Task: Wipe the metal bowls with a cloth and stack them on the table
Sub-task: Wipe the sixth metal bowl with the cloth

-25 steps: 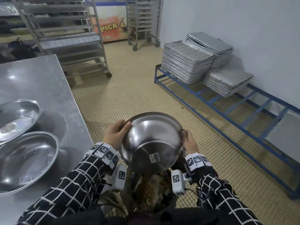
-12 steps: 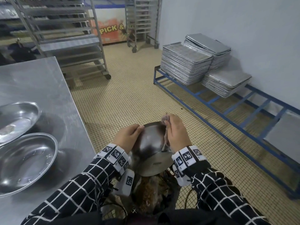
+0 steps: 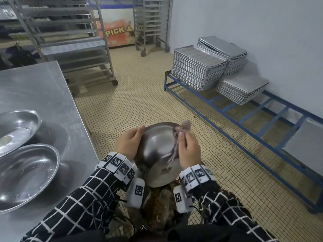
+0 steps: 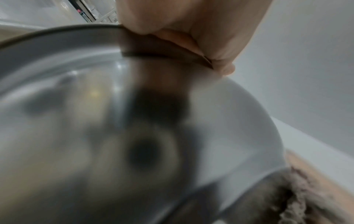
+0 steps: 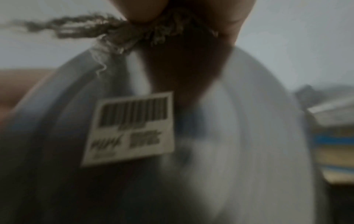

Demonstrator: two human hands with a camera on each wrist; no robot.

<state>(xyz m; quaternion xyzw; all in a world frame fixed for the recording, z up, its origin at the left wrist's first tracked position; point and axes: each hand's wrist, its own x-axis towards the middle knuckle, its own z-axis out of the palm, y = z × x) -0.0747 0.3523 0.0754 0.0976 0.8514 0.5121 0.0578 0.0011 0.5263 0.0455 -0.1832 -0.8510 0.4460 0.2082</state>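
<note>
A metal bowl point(image 3: 158, 147) is held tilted above the floor, its outside and base turned toward me. My left hand point(image 3: 130, 143) grips its left rim, thumb over the edge point(image 4: 191, 45). My right hand point(image 3: 187, 149) holds a frayed grey cloth point(image 3: 183, 126) and presses it against the bowl's upper right outside. The right wrist view shows the cloth point(image 5: 124, 34) bunched under the fingers and a barcode sticker point(image 5: 132, 128) on the bowl's base. Two more metal bowls point(image 3: 26, 175) point(image 3: 15, 126) sit side by side on the steel table point(image 3: 40, 88) at left.
Stacks of baking trays point(image 3: 199, 74) rest on a low blue frame point(image 3: 244, 119) along the right wall. Wheeled tray racks point(image 3: 70, 41) stand behind the table. Below my hands sits a dark heap of brownish cloth point(image 3: 159, 205). The floor is tiled.
The right hand moved from the bowl's right rim up over its outside with the cloth. The bowl dropped lower and tilted further away, and the left hand's grip stayed.
</note>
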